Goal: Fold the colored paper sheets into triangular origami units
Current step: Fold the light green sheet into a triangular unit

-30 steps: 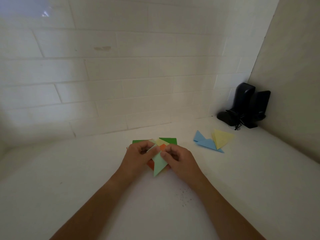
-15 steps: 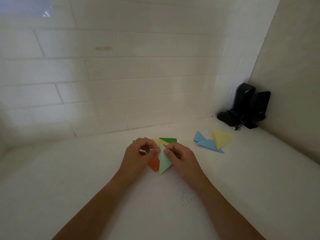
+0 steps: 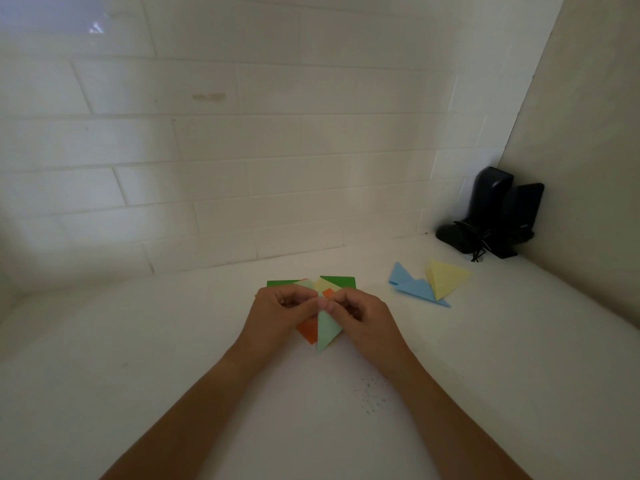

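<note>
Under both hands (image 3: 282, 313) (image 3: 363, 315), the pale green paper's (image 3: 327, 329) top is hidden.

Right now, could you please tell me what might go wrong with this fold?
1. Both hands, left and right, pinch the light green paper at its top only; the free tip could swing and skew the crease.
2. It hangs over the stack of sheets, which may get nudged.

Dim, soft lighting. Faint glare patch on tiled wall (image 3: 97, 27) upper left. Wide-angle bowing at edges. Darkened corners. Slight overall softness.
</note>
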A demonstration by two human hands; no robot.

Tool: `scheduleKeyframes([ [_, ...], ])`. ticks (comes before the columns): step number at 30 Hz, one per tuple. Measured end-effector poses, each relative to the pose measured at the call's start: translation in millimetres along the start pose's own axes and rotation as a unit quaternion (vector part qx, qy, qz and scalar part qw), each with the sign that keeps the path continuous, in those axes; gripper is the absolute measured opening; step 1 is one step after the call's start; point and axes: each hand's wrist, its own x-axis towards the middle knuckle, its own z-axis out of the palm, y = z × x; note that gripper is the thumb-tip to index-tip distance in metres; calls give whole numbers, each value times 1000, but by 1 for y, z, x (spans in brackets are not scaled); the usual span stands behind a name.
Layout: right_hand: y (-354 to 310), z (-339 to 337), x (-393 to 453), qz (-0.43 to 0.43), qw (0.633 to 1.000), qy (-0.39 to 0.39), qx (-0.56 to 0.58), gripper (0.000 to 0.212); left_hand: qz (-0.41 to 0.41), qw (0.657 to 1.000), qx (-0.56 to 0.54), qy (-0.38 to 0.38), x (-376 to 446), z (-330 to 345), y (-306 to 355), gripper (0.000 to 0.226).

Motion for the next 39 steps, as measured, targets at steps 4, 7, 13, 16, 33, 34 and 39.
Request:
scheduleKeyframes([
  [4, 3, 1, 1, 15, 1000, 13, -5, 16, -20, 999, -36, 27, 2, -2, -1, 7],
  [7, 4, 0, 1, 27, 999, 14, -11, 17, -38, 997, -49, 40, 1, -3, -1, 10],
  [13, 5, -1, 1, 28, 999, 14, -16, 18, -44, 997, -55, 23, -1, -2, 3, 6],
  [16, 4, -1, 1, 25, 999, 16, -25, 19, -50, 997, -56, 21, 0, -3, 2, 5],
  [33, 3, -1, 1, 11, 998, 41, -37, 16, -42, 999, -19, 20, 2, -5, -1, 12],
  [34, 5, -1, 2, 14, 998, 56, -36, 14, -41, 999, -7, 9, 2, -5, -2, 8],
  [39, 6, -3, 1, 17, 998, 48, -27, 11, -55, 998, 3, -24, -4, 2, 0, 14],
])
